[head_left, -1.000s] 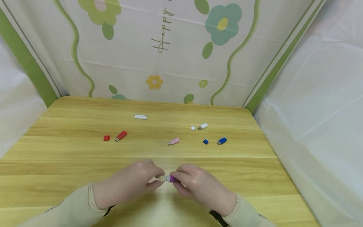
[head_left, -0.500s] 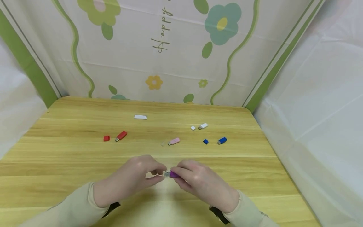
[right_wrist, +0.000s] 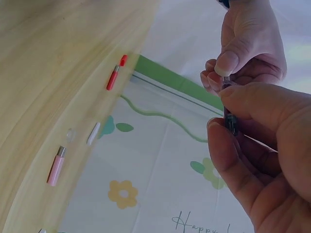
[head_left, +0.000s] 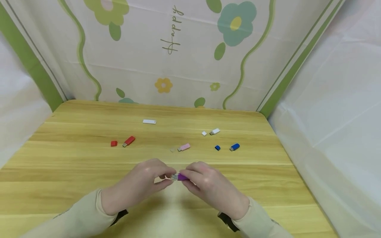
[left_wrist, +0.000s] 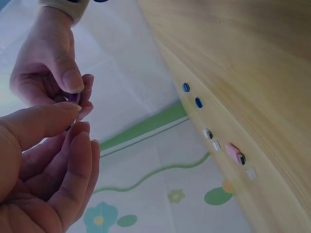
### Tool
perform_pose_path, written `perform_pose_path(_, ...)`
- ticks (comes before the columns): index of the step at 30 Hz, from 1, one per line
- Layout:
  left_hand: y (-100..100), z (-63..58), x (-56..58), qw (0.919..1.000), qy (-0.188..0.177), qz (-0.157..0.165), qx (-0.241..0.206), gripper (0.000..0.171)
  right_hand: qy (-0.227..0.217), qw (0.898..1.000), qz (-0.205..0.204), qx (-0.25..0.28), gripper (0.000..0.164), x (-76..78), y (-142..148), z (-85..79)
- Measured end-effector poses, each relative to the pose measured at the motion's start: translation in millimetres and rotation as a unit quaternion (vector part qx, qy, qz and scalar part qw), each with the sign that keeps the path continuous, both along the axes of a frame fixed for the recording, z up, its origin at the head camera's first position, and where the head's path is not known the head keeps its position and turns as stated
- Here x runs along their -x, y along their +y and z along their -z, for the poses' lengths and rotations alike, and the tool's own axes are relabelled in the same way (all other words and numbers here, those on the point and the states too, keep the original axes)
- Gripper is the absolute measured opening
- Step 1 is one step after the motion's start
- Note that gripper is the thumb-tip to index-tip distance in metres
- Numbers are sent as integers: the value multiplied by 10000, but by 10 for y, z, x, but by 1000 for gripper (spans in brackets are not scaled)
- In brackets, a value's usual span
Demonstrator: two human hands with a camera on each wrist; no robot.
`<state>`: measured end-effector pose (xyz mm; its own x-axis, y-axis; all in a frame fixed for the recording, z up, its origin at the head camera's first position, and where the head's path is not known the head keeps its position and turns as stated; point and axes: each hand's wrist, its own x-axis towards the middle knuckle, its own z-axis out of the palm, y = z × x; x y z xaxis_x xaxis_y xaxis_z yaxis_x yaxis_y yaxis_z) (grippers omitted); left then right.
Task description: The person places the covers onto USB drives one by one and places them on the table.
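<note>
Between thumb and fingers, my right hand [head_left: 208, 183] pinches a purple USB flash drive [head_left: 182, 177], its metal plug facing left. Opposite it, my left hand [head_left: 141, 178] pinches a small clear cap [head_left: 173, 178] at the fingertips, and the cap overlaps the plug in the head view. Both hands are raised over the near middle of the table. In the left wrist view, a bit of the purple drive [left_wrist: 75, 98] shows between the two sets of fingertips. The right wrist view has the drive's far end [right_wrist: 231, 125] sticking out between right thumb and fingers.
Uncapped drives lie farther back on the wooden table [head_left: 59, 158]: red [head_left: 129, 141], pink [head_left: 184, 147], blue [head_left: 234, 147] and white [head_left: 215, 131]. Beside them are a red cap [head_left: 114, 143], blue cap [head_left: 218, 147] and white cap [head_left: 204, 133]. A white stick [head_left: 149, 121] lies behind.
Both hands have moved a little away from the body. The clear cap, earlier at the plug's tip, has slid right over the metal plug. The things on the table stay put.
</note>
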<state>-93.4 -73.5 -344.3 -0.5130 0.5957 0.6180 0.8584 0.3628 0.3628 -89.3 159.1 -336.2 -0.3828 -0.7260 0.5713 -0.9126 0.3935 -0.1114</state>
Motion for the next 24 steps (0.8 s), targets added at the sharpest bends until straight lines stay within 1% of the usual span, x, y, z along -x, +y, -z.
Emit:
perform_pose_path(5, 2, 3, 17, 9995, 286, -46, -152, 30, 135, 9998, 72, 129, 25, 21, -33, -10)
perform_pose_path(10, 6, 3, 24, 9987, 494, -111, -105, 30, 149, 9997, 170, 96, 23, 32, -52, -13)
perform_pose_path(14, 8, 6, 37, 9979, 631, -128, -85, 29, 263, 9995, 142, 75, 21, 48, -57, -10)
perform_pose_path(17, 7, 8, 53, 9972, 738, -83, -98, 29, 325, 9994, 118, 69, 20, 59, -59, -8)
perform_pose_path(24, -2, 11, 88, 9953, 940, 163, -141, 26, 394, 9991, 132, -18, 18, 63, -60, -9)
